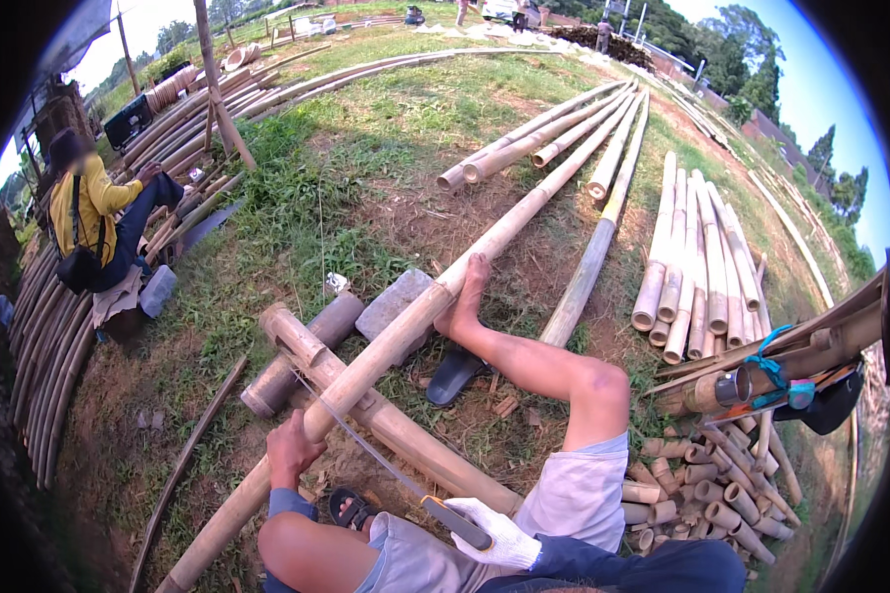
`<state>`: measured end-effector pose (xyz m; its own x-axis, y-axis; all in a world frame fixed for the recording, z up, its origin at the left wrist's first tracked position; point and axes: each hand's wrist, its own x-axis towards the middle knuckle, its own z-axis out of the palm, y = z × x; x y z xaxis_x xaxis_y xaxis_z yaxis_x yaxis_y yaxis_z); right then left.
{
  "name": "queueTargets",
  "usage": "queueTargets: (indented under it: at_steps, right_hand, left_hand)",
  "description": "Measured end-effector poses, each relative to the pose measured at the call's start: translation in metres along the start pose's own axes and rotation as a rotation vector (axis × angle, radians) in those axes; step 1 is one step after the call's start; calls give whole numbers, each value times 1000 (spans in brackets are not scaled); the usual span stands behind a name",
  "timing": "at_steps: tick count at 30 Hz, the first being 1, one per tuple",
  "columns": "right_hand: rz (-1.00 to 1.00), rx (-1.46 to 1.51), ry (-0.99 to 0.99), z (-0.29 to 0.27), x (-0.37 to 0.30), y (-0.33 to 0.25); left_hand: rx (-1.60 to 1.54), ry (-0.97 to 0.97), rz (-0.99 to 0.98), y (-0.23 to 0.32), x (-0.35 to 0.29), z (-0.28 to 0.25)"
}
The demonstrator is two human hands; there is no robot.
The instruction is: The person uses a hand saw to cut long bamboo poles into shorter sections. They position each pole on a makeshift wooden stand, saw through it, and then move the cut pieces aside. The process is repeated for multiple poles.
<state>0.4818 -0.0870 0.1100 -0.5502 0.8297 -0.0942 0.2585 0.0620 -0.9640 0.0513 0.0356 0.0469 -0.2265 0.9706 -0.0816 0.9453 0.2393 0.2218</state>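
A long bamboo pole [396,348] runs slantwise from the lower left toward the far right. My bare left hand [292,447] is closed round it, just on the near side of a saw blade. In my white-gloved right hand [499,534] is the orange and dark handle of a handsaw [450,518]. Its thin blade reaches up and left, across the pole. A thick bamboo support [435,450] lies crosswise under the pole, resting on a short bamboo log [331,321]. My bare foot [468,295] presses on the pole farther along.
A grey block [396,301] lies beneath the pole, beside a black slipper [455,374]. Cut bamboo lengths [697,257] are stacked at the right, short offcuts [722,494] heaped below them. A person in yellow [99,208] sits on long poles [44,346] at the left.
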Motion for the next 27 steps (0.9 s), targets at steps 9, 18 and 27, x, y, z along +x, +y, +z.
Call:
queueTargets:
  at_steps: [9, 18, 27]
  right_hand:
    - [-143, -93, 73, 47, 181, -2]
    - [-125, -118, 20, 10, 4, -7]
    - [-246, -77, 108, 43, 158, 16]
  left_hand:
    - [4, -68, -13, 3, 9, 14]
    - [21, -83, -37, -11, -16, -6]
    - [11, -63, -7, 15, 6, -5]
